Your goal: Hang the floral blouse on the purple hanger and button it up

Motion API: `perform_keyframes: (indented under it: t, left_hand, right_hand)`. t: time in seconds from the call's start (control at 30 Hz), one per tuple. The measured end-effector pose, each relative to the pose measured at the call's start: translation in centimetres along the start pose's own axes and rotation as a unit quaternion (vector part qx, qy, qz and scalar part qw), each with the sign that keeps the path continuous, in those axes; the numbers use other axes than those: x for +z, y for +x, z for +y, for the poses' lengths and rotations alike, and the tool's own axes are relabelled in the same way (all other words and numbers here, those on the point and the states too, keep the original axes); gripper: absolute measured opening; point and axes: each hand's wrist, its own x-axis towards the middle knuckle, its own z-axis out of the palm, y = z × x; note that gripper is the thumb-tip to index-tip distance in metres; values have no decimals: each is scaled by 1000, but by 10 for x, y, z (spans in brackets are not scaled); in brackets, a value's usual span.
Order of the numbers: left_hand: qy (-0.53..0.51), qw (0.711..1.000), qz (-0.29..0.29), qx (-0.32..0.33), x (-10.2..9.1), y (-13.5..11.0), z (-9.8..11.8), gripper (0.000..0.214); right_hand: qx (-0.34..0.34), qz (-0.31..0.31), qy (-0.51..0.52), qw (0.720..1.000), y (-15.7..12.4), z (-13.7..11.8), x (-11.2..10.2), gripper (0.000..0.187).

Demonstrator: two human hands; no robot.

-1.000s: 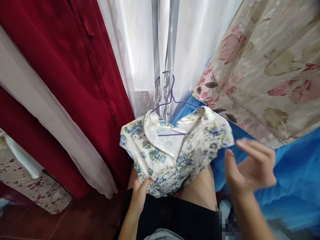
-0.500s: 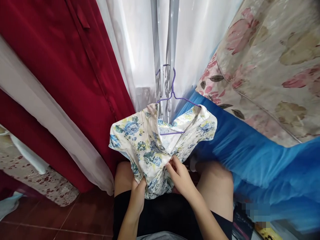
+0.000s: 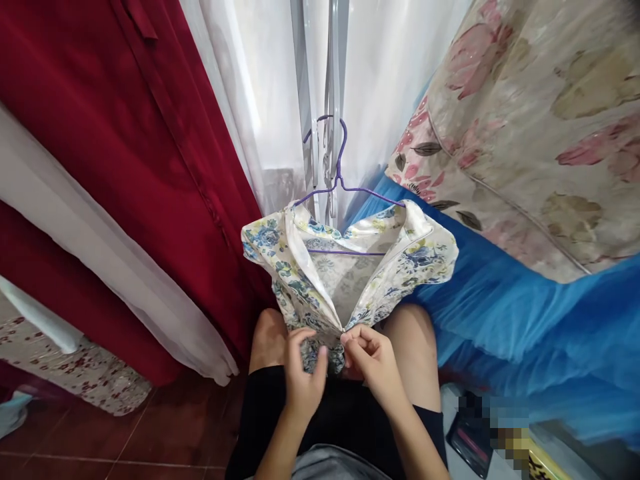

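Observation:
A white blouse [image 3: 295, 280] with blue and yellow flowers hangs on a thin purple hanger [image 3: 339, 181] in front of me. Its front gapes in a deep V, and the hanger's lower bar crosses inside. At the point of the V, my right hand [image 3: 373, 353] pinches the fabric edge between thumb and fingers; a small dark spot shows there, too small to name. My left hand [image 3: 305, 373] is just left of that point, thumb and fingers apart, holding nothing. The lower part of the blouse is partly hidden behind both hands.
Red cloth [image 3: 200, 133] hangs on the left, white sheer fabric [image 3: 240, 100] behind the hanger. Blue tulle [image 3: 500, 320] and floral fabric [image 3: 525, 133] hang at right. Below right lies a dark flat item [image 3: 470, 443]. Red tiles [image 3: 165, 427] cover the floor.
My left hand has let go of the blouse's side and moved up and right, its fingers opening. The V front has spread wider. My right hand still pinches at its point.

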Motion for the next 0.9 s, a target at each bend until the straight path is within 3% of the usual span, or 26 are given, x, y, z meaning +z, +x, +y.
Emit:
perform_keyframes:
  t: [0.07,0.2,0.27,0.4,0.5,0.57,0.7,0.73,0.8,0.83,0.9]
  left_hand:
    - [-6,995,-104,0,17,1,11,21]
    - [-25,992,-119,16,38,14,27,6]
    - [-10,990,-138,37,40,21,30,14]
    - [91,968,-230,54,32,34,43,17]
    - [206,931,-295,67,24,40,62,16]
    - [283,889,-350,84,20,42,73,19]
    - [361,809,-445,129,17,44,80,32]
    - [348,807,-457,136,16,47,78,30]
    - [286,837,-445,144,12,60,75,17]
    - [242,864,-417,148,9,72,75,12]
    - [156,927,-305,155,2,103,80,13]
  right_hand:
    - [4,-6,1,1000,-3,-6,1,35]
    - [-3,7,-3,1000,0,-26,0,37]
    - [-15,27,25,999,9,-41,-4,35]
    - [-64,41,64,995,44,-91,-5,33]
    - [-117,13,42,992,73,-135,9,30]
    - [-147,-1,44,988,86,-158,22,29]
    - [-194,5,66,979,94,-178,39,27]
    - [-202,8,69,977,93,-178,40,25]
    - [-212,17,67,975,90,-173,38,21]
    - [-215,21,62,974,89,-169,36,19]
    - [-219,25,46,974,86,-163,32,17]
